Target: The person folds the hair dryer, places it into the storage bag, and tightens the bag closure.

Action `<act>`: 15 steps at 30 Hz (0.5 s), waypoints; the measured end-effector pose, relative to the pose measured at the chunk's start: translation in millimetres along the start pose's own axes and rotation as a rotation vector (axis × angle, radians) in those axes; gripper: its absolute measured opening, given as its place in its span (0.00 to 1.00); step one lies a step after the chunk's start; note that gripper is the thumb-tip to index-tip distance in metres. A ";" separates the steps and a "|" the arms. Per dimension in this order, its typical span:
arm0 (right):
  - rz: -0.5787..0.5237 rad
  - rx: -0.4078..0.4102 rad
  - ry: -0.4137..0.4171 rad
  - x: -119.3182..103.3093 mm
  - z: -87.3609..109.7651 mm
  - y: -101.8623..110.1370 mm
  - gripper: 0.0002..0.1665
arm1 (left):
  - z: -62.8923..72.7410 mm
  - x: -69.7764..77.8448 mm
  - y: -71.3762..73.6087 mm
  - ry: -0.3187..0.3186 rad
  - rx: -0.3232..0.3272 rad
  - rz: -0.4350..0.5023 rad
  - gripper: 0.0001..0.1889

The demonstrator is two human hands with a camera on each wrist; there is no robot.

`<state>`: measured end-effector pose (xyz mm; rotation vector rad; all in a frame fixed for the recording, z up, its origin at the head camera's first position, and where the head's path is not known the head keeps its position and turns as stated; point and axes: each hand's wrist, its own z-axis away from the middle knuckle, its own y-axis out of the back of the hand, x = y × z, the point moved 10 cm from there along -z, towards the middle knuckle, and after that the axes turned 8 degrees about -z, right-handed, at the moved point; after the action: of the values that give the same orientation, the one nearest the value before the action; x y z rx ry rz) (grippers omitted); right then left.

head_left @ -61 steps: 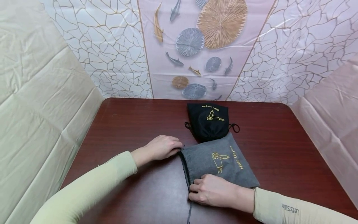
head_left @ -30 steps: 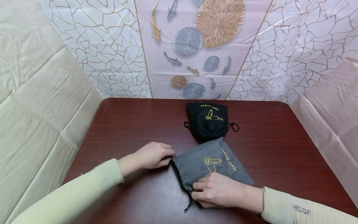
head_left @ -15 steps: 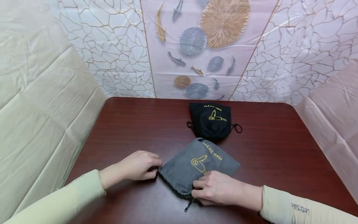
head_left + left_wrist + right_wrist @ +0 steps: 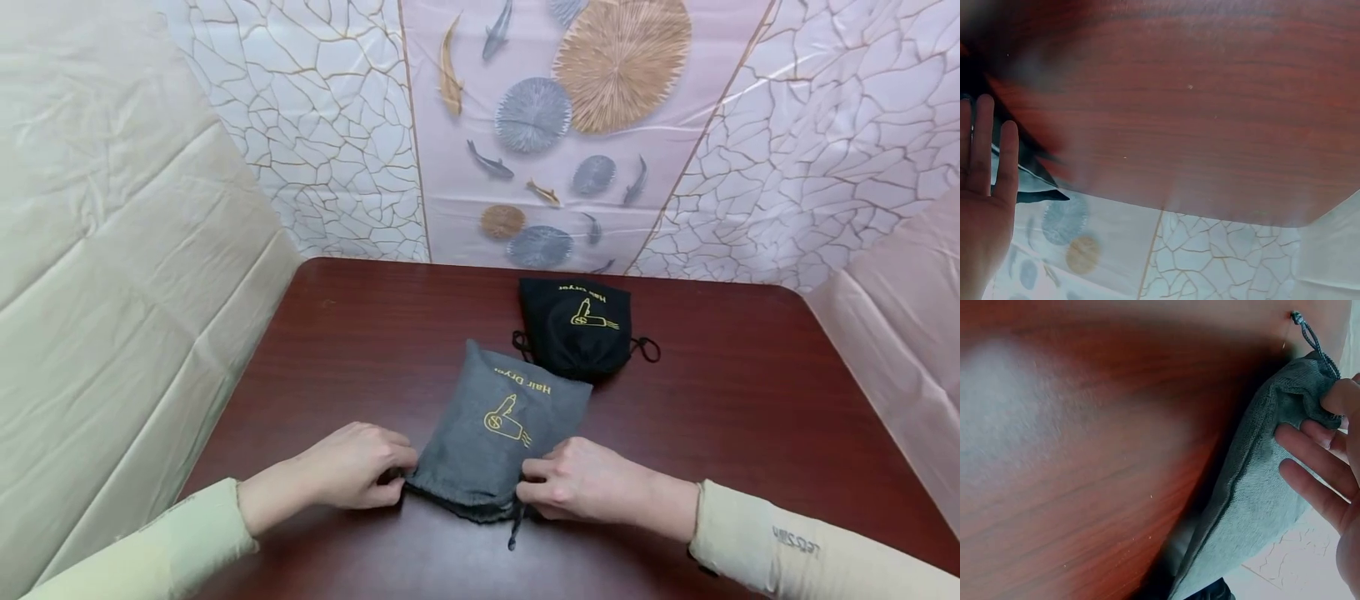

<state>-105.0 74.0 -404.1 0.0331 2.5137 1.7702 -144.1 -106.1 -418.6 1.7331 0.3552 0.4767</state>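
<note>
A grey drawstring bag (image 4: 472, 467) printed "Hair Dryer" with a yellow dryer picture lies on the table, its gathered mouth toward the person. At the left corner of that mouth, my left hand (image 4: 360, 467) pinches the fabric. My right hand (image 4: 577, 483) pinches the right corner, beside a dangling dark cord (image 4: 513, 537). The right wrist view shows the thumb and index finger of my right hand (image 4: 1329, 450) on the bunched cloth, the other fingers stretched along the bag. In the left wrist view, only part of my left hand (image 4: 988, 181) shows, over dark fabric.
Behind the grey bag lies a black drawstring bag (image 4: 573, 342) with the same print and cord loops at both sides; the grey bag's far right corner meets it. The dark red table (image 4: 360, 333) is enclosed by patterned and pale cloth walls (image 4: 345, 142).
The grey bag has turned counter-clockwise, its mouth swinging from the left to the near side. My left hand has moved left and nearer with its corner; my right hand has shifted little.
</note>
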 end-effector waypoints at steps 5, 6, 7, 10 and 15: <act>-0.003 0.023 -0.014 13.4 -4.9 -0.8 0.10 | 9.8 -5.4 -2.0 0.053 -0.004 0.039 0.11; 0.004 0.026 -0.016 16.0 -6.2 -1.1 0.10 | 11.4 -6.5 -1.8 0.065 0.000 0.046 0.12; 0.005 0.028 -0.020 18.8 -7.8 -1.2 0.11 | 13.0 -7.6 -1.4 0.077 0.005 0.052 0.12; 0.005 0.031 -0.023 26.1 -12.7 -1.3 0.12 | 17.0 -9.5 0.5 0.111 0.013 0.070 0.13; 0.018 0.052 0.000 36.3 -21.1 0.2 0.15 | 25.0 -13.8 4.2 0.159 0.031 0.084 0.15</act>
<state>-142.6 56.3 -398.4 0.0593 2.5670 1.7105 -143.7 -134.9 -420.6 1.7496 0.4057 0.6758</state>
